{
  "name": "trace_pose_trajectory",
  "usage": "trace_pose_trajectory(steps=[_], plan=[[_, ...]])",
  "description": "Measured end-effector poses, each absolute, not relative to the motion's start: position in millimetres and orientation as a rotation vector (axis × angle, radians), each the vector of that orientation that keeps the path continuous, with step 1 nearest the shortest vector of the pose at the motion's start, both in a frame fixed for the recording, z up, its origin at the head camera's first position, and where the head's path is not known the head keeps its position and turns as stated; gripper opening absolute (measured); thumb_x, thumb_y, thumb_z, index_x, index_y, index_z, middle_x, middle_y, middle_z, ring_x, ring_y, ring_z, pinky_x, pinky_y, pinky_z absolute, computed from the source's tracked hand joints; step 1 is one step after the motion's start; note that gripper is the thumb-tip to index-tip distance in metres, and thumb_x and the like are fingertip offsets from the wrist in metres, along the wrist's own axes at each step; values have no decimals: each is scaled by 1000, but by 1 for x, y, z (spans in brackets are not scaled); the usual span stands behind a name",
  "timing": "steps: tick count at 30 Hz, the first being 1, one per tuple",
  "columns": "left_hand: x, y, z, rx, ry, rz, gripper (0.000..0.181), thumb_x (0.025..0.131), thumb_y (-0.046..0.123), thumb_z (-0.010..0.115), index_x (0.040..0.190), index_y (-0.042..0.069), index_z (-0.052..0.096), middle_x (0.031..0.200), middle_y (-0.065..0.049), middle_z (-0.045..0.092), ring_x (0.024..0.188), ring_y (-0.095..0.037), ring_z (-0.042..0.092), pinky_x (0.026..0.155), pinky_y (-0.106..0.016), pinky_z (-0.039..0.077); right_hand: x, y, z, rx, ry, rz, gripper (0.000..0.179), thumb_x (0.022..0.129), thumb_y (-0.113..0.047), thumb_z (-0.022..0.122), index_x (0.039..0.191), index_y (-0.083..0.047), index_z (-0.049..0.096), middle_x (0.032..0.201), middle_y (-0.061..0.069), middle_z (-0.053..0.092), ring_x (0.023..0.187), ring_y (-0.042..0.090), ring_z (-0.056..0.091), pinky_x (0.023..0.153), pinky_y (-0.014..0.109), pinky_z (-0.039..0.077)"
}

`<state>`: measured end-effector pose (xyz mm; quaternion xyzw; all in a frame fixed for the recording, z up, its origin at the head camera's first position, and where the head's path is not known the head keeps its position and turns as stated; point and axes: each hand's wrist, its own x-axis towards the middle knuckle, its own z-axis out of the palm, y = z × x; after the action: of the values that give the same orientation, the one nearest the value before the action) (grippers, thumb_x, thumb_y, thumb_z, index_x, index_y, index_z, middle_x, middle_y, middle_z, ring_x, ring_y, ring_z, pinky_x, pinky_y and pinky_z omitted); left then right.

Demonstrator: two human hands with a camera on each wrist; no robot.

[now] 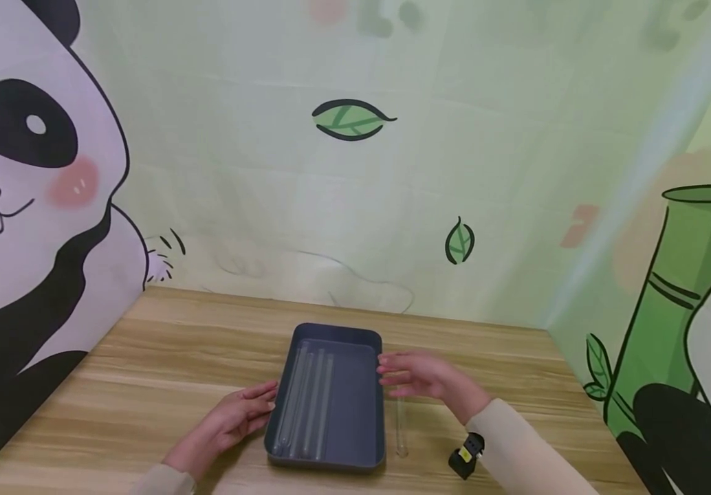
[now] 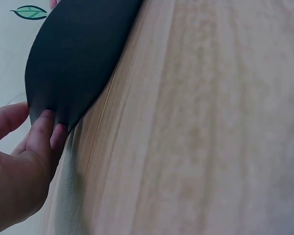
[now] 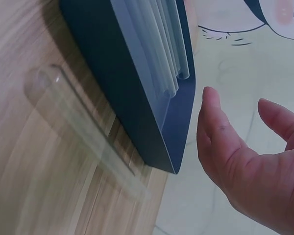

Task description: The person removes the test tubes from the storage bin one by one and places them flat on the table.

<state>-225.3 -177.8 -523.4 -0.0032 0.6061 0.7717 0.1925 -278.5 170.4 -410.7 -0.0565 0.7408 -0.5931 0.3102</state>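
Note:
A dark blue rectangular tray point(image 1: 355, 412) sits on the table, with several clear test tubes point(image 1: 309, 405) lying lengthwise along its left side. My left hand point(image 1: 241, 416) is at the tray's left wall, its fingertips touching the outer side; the left wrist view shows those fingers point(image 2: 40, 132) against the wall. Beside the right rim, my right hand point(image 1: 420, 375) has its fingers extended and thumb apart, with nothing held. In the right wrist view this hand point(image 3: 250, 161) appears clear of the tray. Another clear test tube point(image 1: 401, 430) lies on the table right of the tray, partly below the right hand.
The wooden table point(image 1: 207, 350) ends at a cloth backdrop point(image 1: 256, 172) printed with pandas, leaves and bamboo, which rises at the back and sides. A small black device point(image 1: 467, 455) with a yellow label shows by the right sleeve.

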Motion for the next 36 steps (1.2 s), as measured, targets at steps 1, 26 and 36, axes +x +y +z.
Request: trace_pose_trajectory(steps=[1,26,36], plan=[[-225,-178,-523,-6,1705,2160,70,98,-1,58,156,-12,22,162,-30,18,103,2,66,91,-20,58,-279,169,-411,-151,1951,-1569,54,107,-18,49,152,10,37,138,17,62,113,19,66,91,33,61],[-224,-177,-522,-7,1702,2166,70,97,0,60,156,-11,23,162,-29,20,102,2,66,91,-20,58,-282,124,-432,8,1892,-1634,46,108,-16,46,146,10,43,152,30,47,138,46,52,108,53,53],[-223,-178,-520,-22,1695,2170,70,97,-1,59,155,-11,23,162,-29,21,101,2,67,91,-20,58,-286,109,-442,69,1862,-1645,37,106,-13,50,136,8,53,151,31,50,137,47,52,111,58,49]])
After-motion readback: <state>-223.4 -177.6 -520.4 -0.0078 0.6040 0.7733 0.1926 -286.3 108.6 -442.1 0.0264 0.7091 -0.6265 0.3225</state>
